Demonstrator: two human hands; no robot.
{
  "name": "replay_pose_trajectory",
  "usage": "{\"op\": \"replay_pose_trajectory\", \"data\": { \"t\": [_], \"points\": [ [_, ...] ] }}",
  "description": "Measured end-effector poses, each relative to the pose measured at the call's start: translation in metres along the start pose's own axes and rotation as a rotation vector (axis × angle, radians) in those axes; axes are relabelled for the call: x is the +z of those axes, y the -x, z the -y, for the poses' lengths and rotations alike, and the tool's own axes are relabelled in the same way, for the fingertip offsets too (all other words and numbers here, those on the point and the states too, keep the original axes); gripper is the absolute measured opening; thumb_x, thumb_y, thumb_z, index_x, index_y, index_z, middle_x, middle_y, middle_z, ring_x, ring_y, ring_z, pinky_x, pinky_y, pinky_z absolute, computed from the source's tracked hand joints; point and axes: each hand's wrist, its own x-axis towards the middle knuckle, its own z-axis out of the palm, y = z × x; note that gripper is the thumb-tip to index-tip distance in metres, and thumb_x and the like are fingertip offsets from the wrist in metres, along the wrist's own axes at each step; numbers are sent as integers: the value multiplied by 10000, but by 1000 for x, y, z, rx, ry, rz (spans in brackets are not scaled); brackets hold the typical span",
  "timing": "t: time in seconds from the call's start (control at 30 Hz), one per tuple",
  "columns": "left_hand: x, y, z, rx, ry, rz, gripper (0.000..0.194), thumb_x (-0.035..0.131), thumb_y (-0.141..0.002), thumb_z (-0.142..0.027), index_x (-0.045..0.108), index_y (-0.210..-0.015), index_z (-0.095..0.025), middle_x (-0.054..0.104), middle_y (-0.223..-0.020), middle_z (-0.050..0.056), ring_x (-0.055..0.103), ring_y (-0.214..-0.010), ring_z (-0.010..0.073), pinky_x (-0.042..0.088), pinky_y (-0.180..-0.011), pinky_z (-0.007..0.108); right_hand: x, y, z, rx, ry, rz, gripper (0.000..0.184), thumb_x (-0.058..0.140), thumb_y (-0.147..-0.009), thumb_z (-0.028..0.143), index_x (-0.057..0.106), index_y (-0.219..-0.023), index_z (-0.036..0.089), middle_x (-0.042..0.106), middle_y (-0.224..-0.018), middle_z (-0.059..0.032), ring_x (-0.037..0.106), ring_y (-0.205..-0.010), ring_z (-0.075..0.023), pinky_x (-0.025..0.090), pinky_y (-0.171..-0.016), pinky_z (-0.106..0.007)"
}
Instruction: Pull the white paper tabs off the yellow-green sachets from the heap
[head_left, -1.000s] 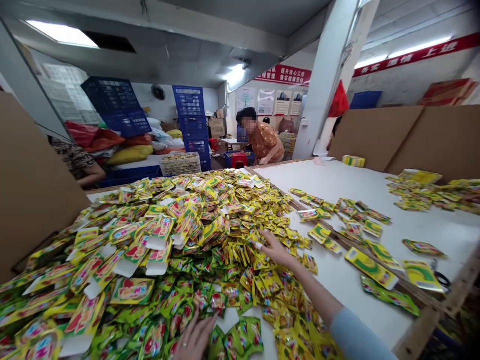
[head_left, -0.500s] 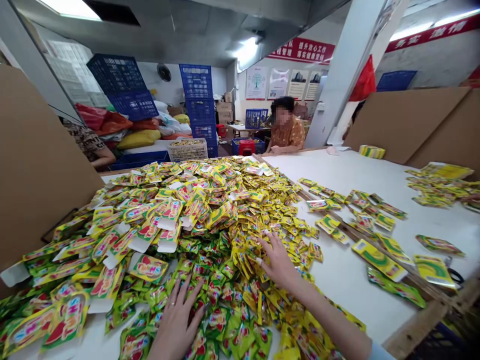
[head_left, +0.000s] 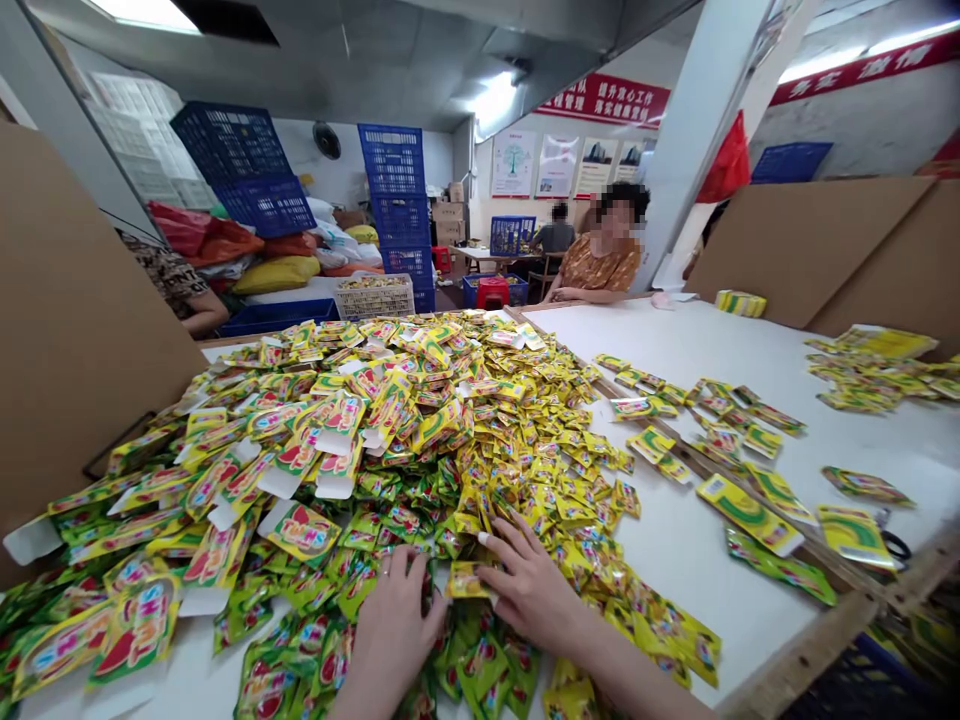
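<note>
My left hand [head_left: 396,625] is low over the green candy packets [head_left: 375,530], fingers bent downward and close together. Their tips dip among the packets, and whatever they hold is hidden. To its right, my right hand [head_left: 536,590] has its fingers curled at a small yellow packet [head_left: 466,581], between the two hands. Yellow packets [head_left: 559,480] spread around and beyond that hand. Flat yellow-and-green cartons [head_left: 300,530] with white open flaps lie heaped on the left, some printed with a watermelon slice.
A wooden strip [head_left: 690,455] divides the white tabletop [head_left: 652,335]; more cartons [head_left: 750,510] lie across it. Black-handled scissors [head_left: 892,545] lie at right. Cardboard panels [head_left: 75,330] flank the table. Opposite sits a person in an orange top [head_left: 607,262]. Blue crates [head_left: 394,200] are stacked behind.
My left hand has moved right and its fingers have bent from a flat spread. My right hand has drawn back toward me and curled at a yellow packet. The person opposite has shifted right.
</note>
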Motion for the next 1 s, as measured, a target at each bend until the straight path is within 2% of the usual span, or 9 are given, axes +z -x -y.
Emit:
{"op": "replay_pose_trajectory", "data": {
  "t": [0.13,0.23,0.4,0.57,0.63,0.73,0.8,0.9,1.0],
  "points": [
    [-11,7,13,-63,-19,15,217,372,-817,-274,563,-864,-184,536,-1020,94,565,-920,242,486,-641,311,-9,17,4,249,-340,-126,255,461,-817,216,561,-1052,208,549,-1226,-87,371,-1250,-238,300,-1053,-465],
    [-12,7,22,-91,86,16,250,344,-845,-308,560,-839,-183,533,-996,90,587,-861,218,488,-691,335,-7,22,9,466,-519,-214,315,428,-842,281,527,-1133,210,522,-1266,-113,457,-1189,-244,404,-980,-427],
    [-7,6,43,-100,350,52,281,332,-866,-333,574,-845,-191,550,-938,68,600,-859,192,484,-783,329,2,20,15,556,-589,-289,368,507,-782,357,572,-1124,238,576,-1214,-88,496,-1149,-267,406,-973,-423],
    [2,7,35,-134,213,-23,390,338,-857,-438,535,-1093,-198,538,-1054,97,565,-979,247,482,-783,373,9,16,12,720,-872,-358,455,608,-684,437,595,-1076,205,572,-1199,-121,457,-1165,-328,354,-984,-490],
    [10,7,29,-86,104,-45,411,414,-823,-439,516,-1146,-205,523,-1093,113,562,-981,265,486,-762,378,7,9,8,734,-971,-402,464,613,-670,458,595,-1052,195,597,-1149,-119,486,-1129,-326,369,-967,-488],
    [24,6,30,1,10,-52,342,466,-804,-392,585,-1058,-195,550,-1052,117,582,-940,256,487,-753,366,-3,-5,0,677,-1056,-454,386,567,-710,466,592,-983,193,659,-964,-77,591,-978,-268,456,-880,-419],
    [33,5,37,35,-3,-89,303,443,-826,-366,605,-1021,-201,571,-1031,112,599,-911,236,495,-736,347,-13,-13,-6,656,-1128,-479,309,553,-727,451,584,-882,185,664,-806,-47,648,-792,-234,525,-715,-376],
    [46,4,51,110,-6,-150,269,430,-841,-358,631,-967,-231,607,-1020,95,633,-865,204,515,-696,301,-31,-24,-19,626,-1222,-504,263,585,-714,432,552,-782,180,627,-642,-3,633,-559,-192,508,-475,-304],
    [59,0,63,156,-9,-177,264,435,-841,-341,642,-945,-215,632,-1012,105,648,-877,203,528,-688,278,-45,-34,-37,579,-1277,-612,296,571,-732,454,531,-859,190,632,-689,9,627,-593,-157,511,-516,-280]
  ]
}}
